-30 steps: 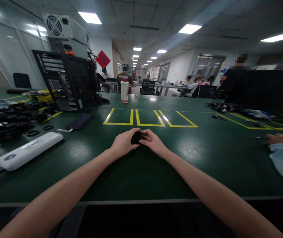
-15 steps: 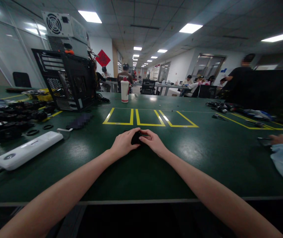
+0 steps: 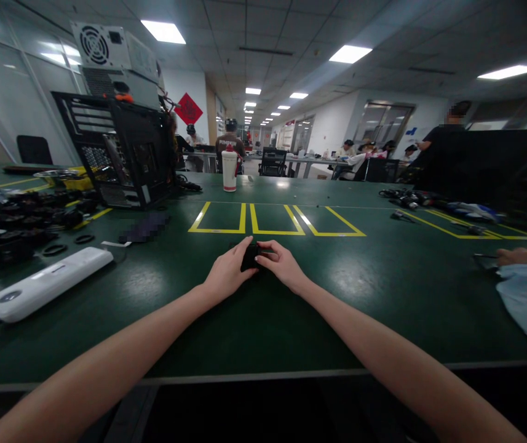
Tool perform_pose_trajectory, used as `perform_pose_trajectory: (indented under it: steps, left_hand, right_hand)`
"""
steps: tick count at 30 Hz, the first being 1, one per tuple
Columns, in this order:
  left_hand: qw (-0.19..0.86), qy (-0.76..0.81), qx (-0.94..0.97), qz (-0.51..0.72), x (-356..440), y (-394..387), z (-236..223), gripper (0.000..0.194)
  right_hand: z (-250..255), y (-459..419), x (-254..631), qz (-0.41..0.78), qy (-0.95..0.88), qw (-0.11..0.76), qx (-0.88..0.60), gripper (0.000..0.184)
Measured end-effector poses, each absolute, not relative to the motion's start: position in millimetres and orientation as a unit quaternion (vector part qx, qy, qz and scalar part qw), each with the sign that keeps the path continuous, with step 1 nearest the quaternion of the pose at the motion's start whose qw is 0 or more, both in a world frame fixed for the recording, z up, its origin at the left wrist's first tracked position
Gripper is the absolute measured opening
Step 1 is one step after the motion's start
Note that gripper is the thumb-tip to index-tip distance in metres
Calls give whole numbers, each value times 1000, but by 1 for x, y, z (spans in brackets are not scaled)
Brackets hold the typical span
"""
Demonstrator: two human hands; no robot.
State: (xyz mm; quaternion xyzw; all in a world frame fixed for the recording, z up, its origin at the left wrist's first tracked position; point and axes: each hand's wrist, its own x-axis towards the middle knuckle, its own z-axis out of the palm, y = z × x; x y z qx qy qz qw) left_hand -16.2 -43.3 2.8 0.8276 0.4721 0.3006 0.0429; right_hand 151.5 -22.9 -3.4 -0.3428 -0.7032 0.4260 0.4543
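Between my two hands is a small black part [image 3: 248, 258], mostly covered by fingers; its kind I cannot make out. My left hand [image 3: 229, 271] grips it from the left, thumb below and fingers over the top. From the other side, the thumb and fingertips of my right hand [image 3: 280, 263] pinch toward its right edge. Both hands are low over the green tabletop [image 3: 263, 326], just on my side of the yellow tape outlines [image 3: 270, 233].
A white power strip [image 3: 46, 284] lies at left, near black rings and a heap of black parts [image 3: 9, 215]. Behind stands an open computer case [image 3: 115, 154] topped by power supplies [image 3: 115, 52]. A white cup [image 3: 229, 171] is farther back. At right are a co-worker's hand [image 3: 519, 256] and cables [image 3: 411, 198].
The view has shifted slightly. My right fingertips have moved a little at the black part's right edge, while my left hand keeps its grip. At right, the co-worker's hand has moved slightly.
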Motion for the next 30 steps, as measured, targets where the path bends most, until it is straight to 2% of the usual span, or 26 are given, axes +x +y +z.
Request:
perform_pose_trajectory:
  steps: [8,21,27,30]
  left_hand:
    - [-9,408,871,273,-19,-43,7,70]
    - [-27,430,854,290,-17,-43,8,65]
    - [-15,435,852,289,-17,-42,9,64]
    - [-4,439,852,286,-17,-43,11,64]
  right_hand:
    - [-4,-23,152,427,-705,462,-326,34]
    - [1,-27,150,494,-674,457,-305,33]
    - [0,-28,148,445,-683,491,-308,22]
    - [1,-26,147,434,-688,484,-322,24]
